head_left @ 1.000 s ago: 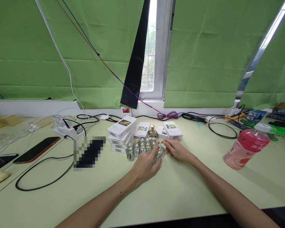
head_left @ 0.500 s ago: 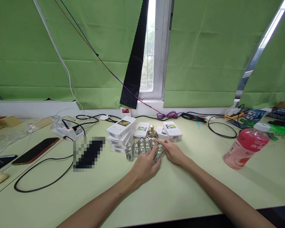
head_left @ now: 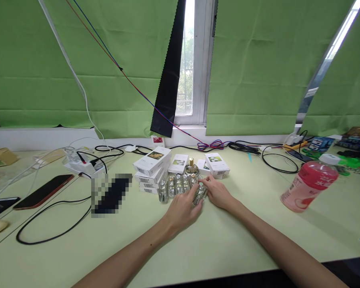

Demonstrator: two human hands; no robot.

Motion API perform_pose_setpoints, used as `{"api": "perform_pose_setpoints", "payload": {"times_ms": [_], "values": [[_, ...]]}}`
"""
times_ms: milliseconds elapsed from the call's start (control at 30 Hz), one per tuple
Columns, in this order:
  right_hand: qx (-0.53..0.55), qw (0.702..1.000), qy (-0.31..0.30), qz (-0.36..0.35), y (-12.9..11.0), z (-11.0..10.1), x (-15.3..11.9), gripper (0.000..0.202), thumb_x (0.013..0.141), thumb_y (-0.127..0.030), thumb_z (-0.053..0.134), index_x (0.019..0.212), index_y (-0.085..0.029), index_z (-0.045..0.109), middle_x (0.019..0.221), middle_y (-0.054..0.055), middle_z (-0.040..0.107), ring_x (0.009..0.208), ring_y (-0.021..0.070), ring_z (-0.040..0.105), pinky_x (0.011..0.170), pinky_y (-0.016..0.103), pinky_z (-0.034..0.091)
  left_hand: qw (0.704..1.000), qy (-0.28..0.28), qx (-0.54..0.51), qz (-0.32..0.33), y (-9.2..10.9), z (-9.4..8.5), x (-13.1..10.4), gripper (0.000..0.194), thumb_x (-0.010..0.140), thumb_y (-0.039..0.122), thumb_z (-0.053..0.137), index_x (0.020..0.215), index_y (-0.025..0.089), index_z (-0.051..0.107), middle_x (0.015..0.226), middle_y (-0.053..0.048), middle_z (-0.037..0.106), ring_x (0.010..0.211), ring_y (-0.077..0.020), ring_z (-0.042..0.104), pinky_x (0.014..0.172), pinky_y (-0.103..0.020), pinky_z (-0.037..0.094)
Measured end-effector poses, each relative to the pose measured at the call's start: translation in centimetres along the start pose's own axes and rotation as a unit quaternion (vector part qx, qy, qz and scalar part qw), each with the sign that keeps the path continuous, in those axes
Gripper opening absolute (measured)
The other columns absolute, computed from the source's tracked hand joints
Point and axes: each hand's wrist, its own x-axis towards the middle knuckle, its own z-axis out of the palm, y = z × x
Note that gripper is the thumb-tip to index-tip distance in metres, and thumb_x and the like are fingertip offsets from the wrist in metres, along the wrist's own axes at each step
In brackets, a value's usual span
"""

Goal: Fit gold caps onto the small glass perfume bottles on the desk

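Observation:
Several small glass bottles (head_left: 171,187) stand in a row on the pale green table (head_left: 228,248). My left hand (head_left: 184,209) has its fingers round a glass bottle (head_left: 200,193) at the row's right front. On that bottle's right side, my right hand (head_left: 217,191) reaches in with its fingertips near the bottle's top. A round bottle with a gold cap (head_left: 191,166) stands behind the row. To the left is a stack of white boxes (head_left: 153,162); more white boxes (head_left: 216,165) lie behind my right hand.
A pink drink bottle (head_left: 310,184) stands at the right. Black cables (head_left: 246,147) run along the back. At the left are a phone (head_left: 43,192), a power strip (head_left: 82,164), a looped cable (head_left: 48,242) and a pixelated dark object (head_left: 114,194).
Both hands stay at the same bottle. My right fingertips have shifted slightly round its top, and the whole view has moved very slightly.

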Motion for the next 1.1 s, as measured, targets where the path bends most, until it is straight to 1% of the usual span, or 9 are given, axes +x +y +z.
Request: {"api": "perform_pose_setpoints", "payload": {"times_ms": [167, 333, 533, 667, 833, 1000, 1100], "values": [[-0.002, 1.000, 0.008, 0.004, -0.01, 0.11, -0.02, 0.050, 0.086, -0.008, 0.042, 0.132, -0.025, 0.051, 0.116, 0.009, 0.049, 0.080, 0.0167, 0.057, 0.069, 0.027, 0.043, 1.000, 0.001, -0.005, 0.002, 0.04, -0.01, -0.02, 0.042, 0.092, 0.032, 0.047, 0.133, 0.021, 0.045, 0.081, -0.002, 0.068, 0.059, -0.0181, 0.060, 0.055, -0.026, 0.035], [-0.013, 1.000, 0.019, 0.003, -0.13, 0.08, -0.05, 0.053, 0.083, -0.006, 0.043, 0.131, -0.024, 0.052, 0.119, 0.010, 0.044, 0.076, 0.0149, 0.056, 0.070, 0.028, 0.045, 1.000, 0.002, -0.007, -0.004, 0.10, -0.02, -0.02, 0.041, 0.092, 0.032, 0.048, 0.131, 0.021, 0.046, 0.075, -0.001, 0.066, 0.057, -0.0173, 0.059, 0.054, -0.025, 0.035], [-0.021, 1.000, 0.016, -0.006, -0.30, 0.03, -0.11, 0.052, 0.083, -0.006, 0.043, 0.130, -0.024, 0.053, 0.121, 0.010, 0.045, 0.073, 0.0147, 0.057, 0.067, 0.027, 0.044, 1.000, 0.003, -0.009, -0.001, 0.09, -0.03, 0.01, 0.041, 0.092, 0.032, 0.049, 0.131, 0.021, 0.046, 0.074, 0.000, 0.065, 0.057, -0.0173, 0.059, 0.054, -0.025, 0.036], [-0.020, 1.000, 0.023, 0.003, -0.32, 0.06, -0.09, 0.058, 0.080, -0.005, 0.044, 0.133, -0.026, 0.051, 0.126, 0.011, 0.043, 0.071, 0.0138, 0.057, 0.068, 0.028, 0.045, 1.000, -0.005, -0.002, -0.001, 0.06, -0.06, 0.01, 0.040, 0.092, 0.033, 0.047, 0.130, 0.021, 0.046, 0.077, -0.001, 0.066, 0.057, -0.0179, 0.058, 0.055, -0.026, 0.035], [-0.016, 0.999, 0.028, 0.004, -0.29, 0.06, -0.07, 0.062, 0.078, -0.004, 0.046, 0.135, -0.027, 0.050, 0.139, 0.013, 0.037, 0.075, 0.0151, 0.059, 0.072, 0.030, 0.048, 1.000, -0.009, -0.001, -0.001, 0.13, -0.15, -0.02, 0.041, 0.092, 0.032, 0.047, 0.131, 0.020, 0.045, 0.078, -0.002, 0.067, 0.058, -0.0181, 0.059, 0.054, -0.026, 0.035], [-0.029, 0.999, 0.015, -0.011, -0.27, 0.07, -0.06, 0.056, 0.081, -0.006, 0.045, 0.133, -0.024, 0.053, 0.141, 0.012, 0.044, 0.089, 0.0205, 0.064, 0.077, 0.031, 0.049, 1.000, -0.003, -0.008, -0.001, 0.15, -0.20, 0.02, 0.041, 0.092, 0.031, 0.048, 0.131, 0.021, 0.045, 0.078, -0.001, 0.066, 0.058, -0.0172, 0.059, 0.055, -0.026, 0.036], [-0.036, 0.999, 0.012, -0.012, -0.23, 0.14, -0.05, 0.056, 0.082, -0.006, 0.044, 0.134, -0.023, 0.053, 0.142, 0.011, 0.045, 0.092, 0.0213, 0.064, 0.077, 0.031, 0.049, 1.000, -0.003, -0.013, -0.001, 0.11, -0.19, 0.04, 0.041, 0.092, 0.032, 0.048, 0.132, 0.021, 0.045, 0.076, -0.001, 0.065, 0.056, -0.0168, 0.057, 0.055, -0.025, 0.035]]}}
